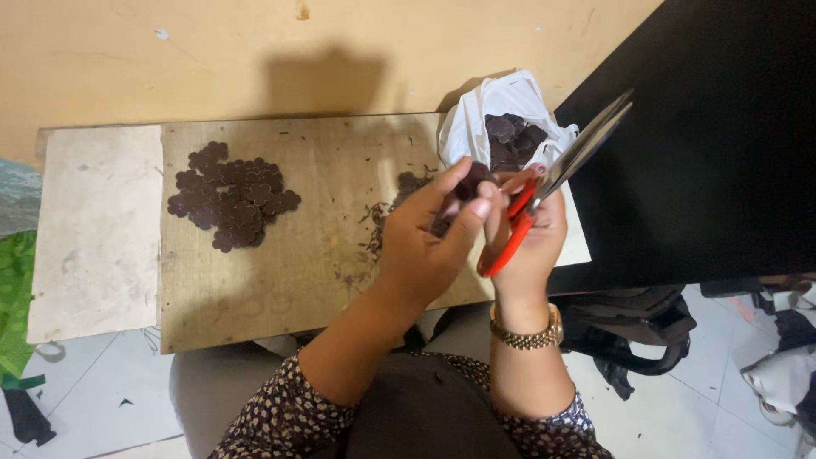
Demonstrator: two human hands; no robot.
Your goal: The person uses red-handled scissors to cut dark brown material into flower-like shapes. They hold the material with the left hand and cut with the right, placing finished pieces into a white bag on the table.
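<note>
My left hand pinches a small dark brown flower-shaped fabric piece between thumb and fingers, above the wooden board. My right hand, with a gold watch on its wrist, grips red-handled scissors whose steel blades point up and to the right, apart from the piece. A pile of several similar brown cut pieces lies on the board's left part. A smaller heap lies just beyond my left hand, partly hidden by it.
A white plastic bag holding more brown pieces stands at the board's far right. A black surface fills the right side. A pale slab adjoins the board on the left. Brown scraps litter the board. Dark bags lie on the tiled floor.
</note>
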